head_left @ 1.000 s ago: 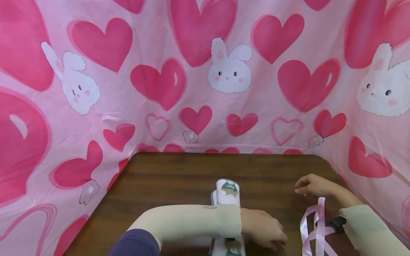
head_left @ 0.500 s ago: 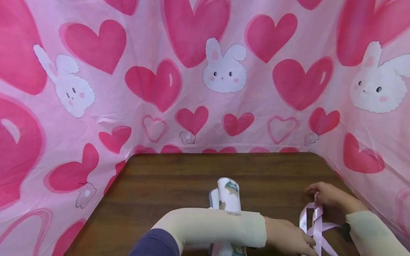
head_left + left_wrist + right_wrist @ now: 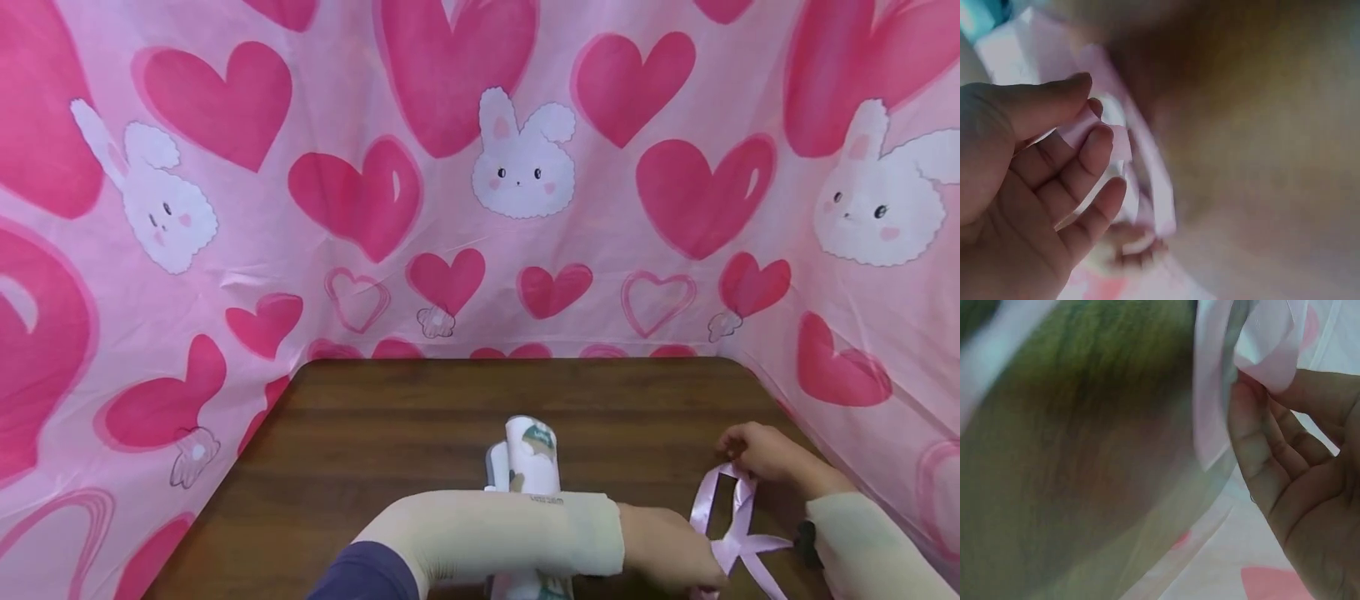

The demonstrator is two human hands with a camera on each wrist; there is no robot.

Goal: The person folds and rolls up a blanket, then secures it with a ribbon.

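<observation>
A pink satin ribbon (image 3: 738, 533) hangs in a loop at the right side of the dark wooden table. My right hand (image 3: 765, 454) pinches its upper part between thumb and fingertips; the right wrist view shows a fold of ribbon (image 3: 1210, 394) hanging from that pinch. Reaching across from the left, my left hand (image 3: 670, 546) is at the ribbon's lower left side. In the left wrist view, thumb and index finger of the left hand (image 3: 1041, 156) pinch the ribbon, while the other fingers are loosely bent.
A white roll (image 3: 534, 462) with a green and brown print lies at the table's middle, partly hidden under my left sleeve (image 3: 502, 533). A second grey-edged roll (image 3: 497, 465) sits against it. Pink heart-and-rabbit cloth (image 3: 525, 233) hangs around the table (image 3: 390, 417).
My left hand has moved right, from beside the rolls to the ribbon, and now pinches it. The right hand has moved down slightly and taken hold of the ribbon, whose loop has opened wider.
</observation>
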